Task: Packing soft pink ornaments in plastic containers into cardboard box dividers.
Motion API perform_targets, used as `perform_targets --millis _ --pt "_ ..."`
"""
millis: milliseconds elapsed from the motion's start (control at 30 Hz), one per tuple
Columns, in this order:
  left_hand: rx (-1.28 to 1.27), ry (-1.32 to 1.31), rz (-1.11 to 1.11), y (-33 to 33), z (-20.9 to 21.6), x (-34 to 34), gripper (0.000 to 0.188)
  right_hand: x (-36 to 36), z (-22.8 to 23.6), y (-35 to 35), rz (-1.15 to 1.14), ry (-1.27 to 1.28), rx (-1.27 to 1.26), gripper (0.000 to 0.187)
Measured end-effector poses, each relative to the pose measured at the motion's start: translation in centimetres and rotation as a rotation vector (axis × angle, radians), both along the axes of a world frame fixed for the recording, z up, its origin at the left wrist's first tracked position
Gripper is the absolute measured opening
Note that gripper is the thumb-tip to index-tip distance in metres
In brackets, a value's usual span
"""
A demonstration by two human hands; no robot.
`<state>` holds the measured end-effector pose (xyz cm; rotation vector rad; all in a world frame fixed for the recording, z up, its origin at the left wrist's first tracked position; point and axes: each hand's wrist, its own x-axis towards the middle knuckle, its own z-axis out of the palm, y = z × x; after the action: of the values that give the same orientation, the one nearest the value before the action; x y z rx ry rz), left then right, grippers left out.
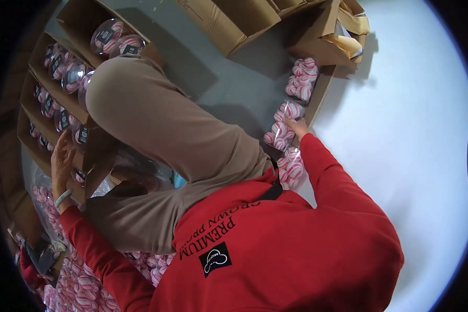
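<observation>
Reaching out to the right, my right hand [298, 128] is closed on the edge of a clear pack of pink-and-white striped balls [282, 132]. More such striped balls [301, 79] stand just beyond it, and another pack [291, 169] is nearer my waist. On the left, my left hand [62, 155] is raised beside an open cardboard box [96, 148], its fingers apart and nothing seen in them. Next to its fingertips are clear round tubs with dark labels [63, 119], filled with striped balls. Whether the fingertips touch a tub or the cardboard, I cannot tell.
Several cardboard boxes of tubs [70, 78] line the left. Many loose striped balls [83, 286] lie at the lower left. Brown cartons [218, 26] stand at the far side, with an opened one [322, 39] beside the white surface [400, 130]. My bent knee [119, 88] rises between both sides.
</observation>
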<state>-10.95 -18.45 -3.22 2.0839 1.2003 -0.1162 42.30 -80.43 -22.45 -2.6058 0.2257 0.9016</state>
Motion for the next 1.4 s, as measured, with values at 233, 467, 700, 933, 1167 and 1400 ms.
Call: perform_targets --millis 233,467,700,933,1167,1400 --pt "0.043 -0.124 0.129 0.1 0.7 -3.3 0.051 -1.8 -0.8 3.6 -0.182 -0.206 -0.032 0.131" --pt "0.126 -0.170 0.131 -2.1 1.7 -0.5 0.052 -3.7 -0.7 5.9 0.255 -0.444 0.262 0.123" --pt "0.140 -0.449 0.270 -5.4 4.6 5.2 0.063 -4.0 10.8 18.3 0.569 -0.300 0.923 0.124" --pt "0.230 -0.559 0.226 -10.4 4.4 15.9 0.082 -1.6 20.9 32.4 0.713 -0.423 1.481 0.131" --pt "0.552 -0.577 -0.113 -7.7 13.5 26.0 0.096 -5.6 25.0 50.3 1.471 -0.774 1.686 0.111" --pt "0.880 -0.297 -0.109 -6.2 16.2 28.9 0.089 -8.0 24.5 54.9 1.436 -0.965 1.708 0.105"
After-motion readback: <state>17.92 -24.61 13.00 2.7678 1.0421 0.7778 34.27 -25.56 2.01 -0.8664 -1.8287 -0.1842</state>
